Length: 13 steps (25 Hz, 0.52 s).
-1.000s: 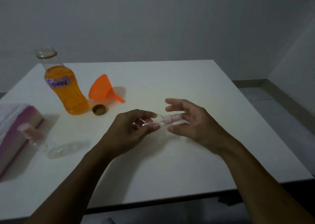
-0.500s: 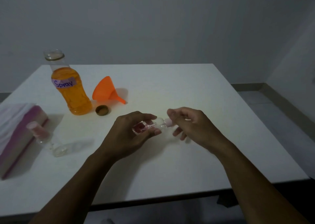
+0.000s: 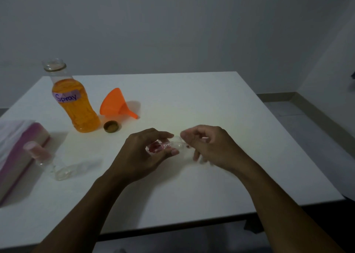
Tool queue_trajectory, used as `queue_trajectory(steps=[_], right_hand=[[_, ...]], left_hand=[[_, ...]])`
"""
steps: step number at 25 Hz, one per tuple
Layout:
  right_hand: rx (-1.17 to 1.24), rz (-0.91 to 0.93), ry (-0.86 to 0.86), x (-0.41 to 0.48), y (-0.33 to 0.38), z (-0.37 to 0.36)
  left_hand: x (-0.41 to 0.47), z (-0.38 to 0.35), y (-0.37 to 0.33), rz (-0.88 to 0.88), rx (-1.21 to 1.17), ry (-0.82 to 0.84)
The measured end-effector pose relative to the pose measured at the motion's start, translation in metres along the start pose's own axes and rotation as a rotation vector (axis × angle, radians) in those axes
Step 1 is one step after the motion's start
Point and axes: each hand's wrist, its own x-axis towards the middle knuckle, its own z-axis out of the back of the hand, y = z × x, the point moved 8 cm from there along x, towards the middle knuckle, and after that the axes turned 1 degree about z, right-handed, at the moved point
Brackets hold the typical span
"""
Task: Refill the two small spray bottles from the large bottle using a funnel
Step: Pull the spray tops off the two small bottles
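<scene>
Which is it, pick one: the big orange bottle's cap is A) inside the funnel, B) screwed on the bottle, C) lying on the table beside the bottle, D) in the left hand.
C: the cap lies on the table next to the open big orange bottle.

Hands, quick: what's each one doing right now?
Left hand: closed around the small spray bottle.
Right hand: closed at the bottle's top; the cap itself is hidden.

There is one view only — a wide-angle camera worn on the person's head, looking forward and down across the white bench [image 3: 201, 102] toward the grey wall [image 3: 172, 25] behind it. It sits close, with both forearms reaching in from the bottom edge — the bench's far corners bend slightly.
</scene>
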Motion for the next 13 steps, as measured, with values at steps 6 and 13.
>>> queue_trajectory(steps=[6, 13], right_hand=[[-0.018, 0.089, -0.062, -0.004, 0.001, 0.034], [-0.218, 0.043, -0.369, -0.03, -0.029, 0.114]], left_hand=[[-0.003, 0.001, 0.009, 0.108, -0.089, 0.007], [0.002, -0.024, -0.003, 0.241, -0.429, 0.018]])
